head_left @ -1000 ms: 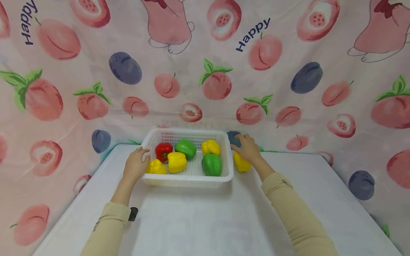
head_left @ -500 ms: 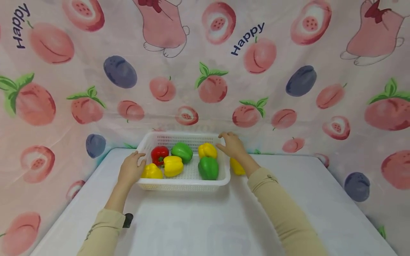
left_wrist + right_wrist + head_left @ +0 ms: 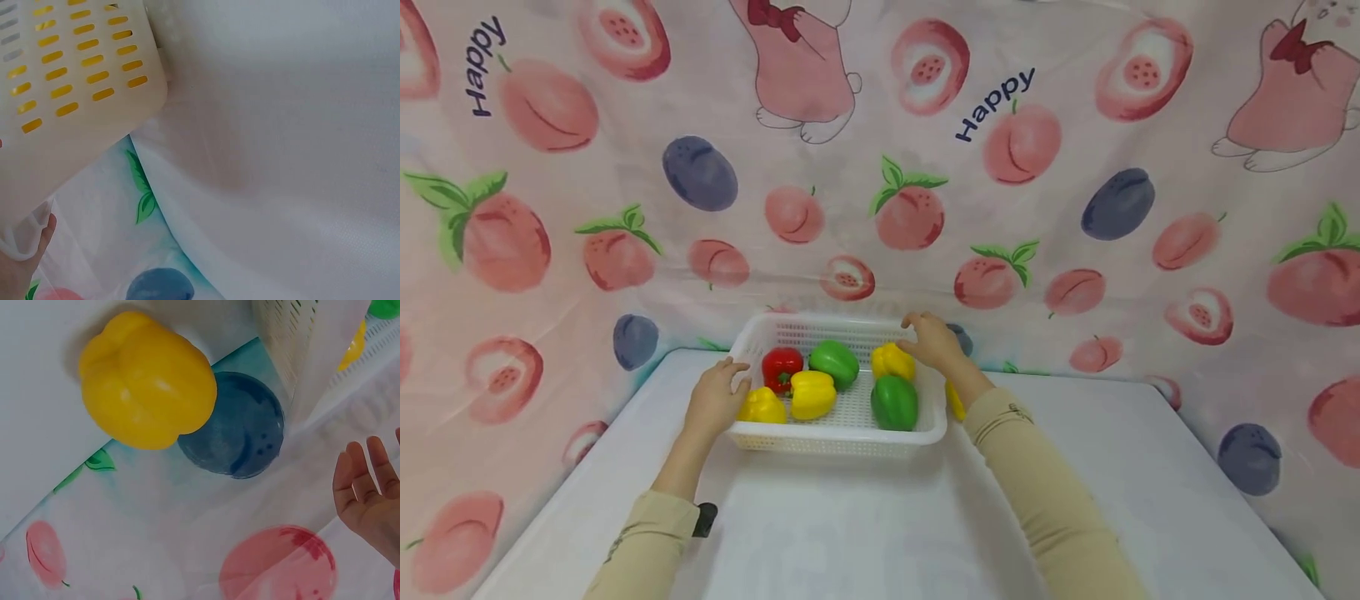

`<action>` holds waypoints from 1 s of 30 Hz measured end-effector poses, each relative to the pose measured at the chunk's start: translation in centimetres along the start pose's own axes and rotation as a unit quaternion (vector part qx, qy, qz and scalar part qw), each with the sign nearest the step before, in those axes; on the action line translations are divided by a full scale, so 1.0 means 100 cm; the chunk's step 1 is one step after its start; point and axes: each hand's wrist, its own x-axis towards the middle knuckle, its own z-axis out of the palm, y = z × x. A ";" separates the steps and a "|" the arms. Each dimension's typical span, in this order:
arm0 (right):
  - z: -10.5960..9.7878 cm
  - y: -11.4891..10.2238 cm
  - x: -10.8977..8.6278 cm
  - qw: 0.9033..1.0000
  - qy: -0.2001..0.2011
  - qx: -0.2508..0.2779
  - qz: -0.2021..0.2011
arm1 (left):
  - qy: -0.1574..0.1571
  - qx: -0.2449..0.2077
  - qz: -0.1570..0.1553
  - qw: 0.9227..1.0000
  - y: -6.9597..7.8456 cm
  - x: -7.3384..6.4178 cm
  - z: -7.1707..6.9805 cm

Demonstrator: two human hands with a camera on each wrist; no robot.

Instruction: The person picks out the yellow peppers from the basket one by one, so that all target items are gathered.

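A white plastic basket [image 3: 842,437] stands at the table's back. My left hand [image 3: 713,400] grips its left rim; in the left wrist view only part of that hand [image 3: 15,272] shows at the rim. Above the basket's right side hovers my right hand [image 3: 936,346], fingers loosely spread and holding nothing. Inside lie a red bell pepper [image 3: 781,368], a green bell pepper [image 3: 835,364], another green one nearer the front right, and several yellow bell peppers [image 3: 812,394]. Outside, right of the basket, one yellow bell pepper [image 3: 147,381] rests on the table, partly hidden by my right arm in the head view.
The white table [image 3: 865,525] meets a fruit-printed cloth [image 3: 850,208] right behind the basket. Bare tabletop extends in front of the basket and to its right.
My right hand has moved left, from above the loose yellow bell pepper to above the basket's right side. The left hand stays at the left rim. The head view shifts slightly.
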 end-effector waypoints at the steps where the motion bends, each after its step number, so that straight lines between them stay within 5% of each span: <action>1: 0.001 0.000 0.000 1.000 -0.002 -0.003 0.003 | -0.001 0.000 0.003 1.000 0.001 0.001 0.001; 12: 0.000 -0.006 0.017 0.998 0.010 -0.056 -0.031 | 0.000 0.000 -0.004 1.000 0.005 0.002 0.000; 25: 0.004 -0.026 0.044 0.999 0.003 -0.026 -0.036 | 0.010 -0.012 0.005 1.000 0.003 0.004 -0.002; 30: 0.020 -0.033 0.049 1.000 0.008 0.011 0.000 | 0.012 -0.012 -0.003 1.000 -0.001 0.000 0.002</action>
